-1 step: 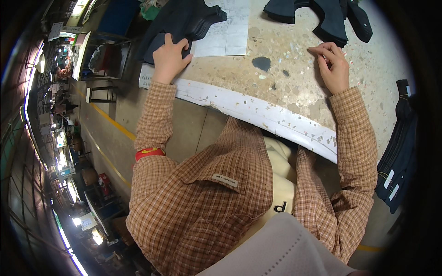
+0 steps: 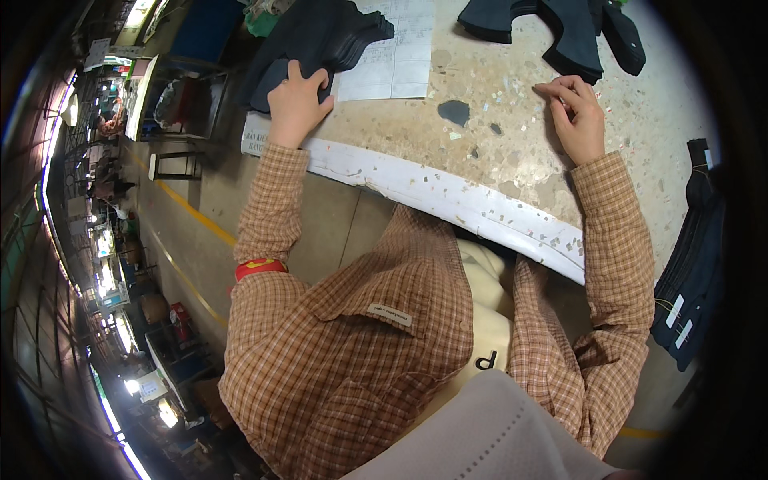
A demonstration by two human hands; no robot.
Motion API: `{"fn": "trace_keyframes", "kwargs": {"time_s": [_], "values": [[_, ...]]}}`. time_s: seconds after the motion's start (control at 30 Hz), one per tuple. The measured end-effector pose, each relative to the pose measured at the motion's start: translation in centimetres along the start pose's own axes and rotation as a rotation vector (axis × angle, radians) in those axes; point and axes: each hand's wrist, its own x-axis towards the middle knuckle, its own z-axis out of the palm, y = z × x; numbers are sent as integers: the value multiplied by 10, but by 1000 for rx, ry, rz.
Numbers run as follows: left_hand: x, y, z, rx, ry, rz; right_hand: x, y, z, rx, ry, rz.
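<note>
My left hand (image 2: 300, 102) lies with its fingers spread on the lower edge of a stack of dark navy cut fabric pieces (image 2: 308, 36), at the table's left end. No piece is gripped between its fingers. Toward the right, my right hand (image 2: 578, 116) rests on the worn tabletop (image 2: 512, 120), fingers loosely bent and thumb apart, with nothing seen in it. Just above that hand is another stack of dark curved fabric pieces (image 2: 564, 36). A narrower dark stack (image 2: 622, 40) stands beside it.
A paper sheet with faint lines (image 2: 392, 68) lies between the stacks. White edging (image 2: 440, 188) runs along the table's near side. Dark bundles with white tags (image 2: 692, 256) are at the far right. A stool (image 2: 178, 164) stands on the floor at left, near a yellow line (image 2: 196, 212).
</note>
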Motion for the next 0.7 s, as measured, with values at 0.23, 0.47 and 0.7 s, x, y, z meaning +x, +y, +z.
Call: {"fn": "trace_keyframes", "kwargs": {"time_s": [0.23,0.47,0.7], "values": [[-5,3,-10,-149,43,-58,0,0,3,19,54,-31],[9,-169,59,-335,194,-470,-1,0,3,-39,8,-15],[-10,-207,133,-479,65,-642,-1,-2,2,-52,-17,8]]}}
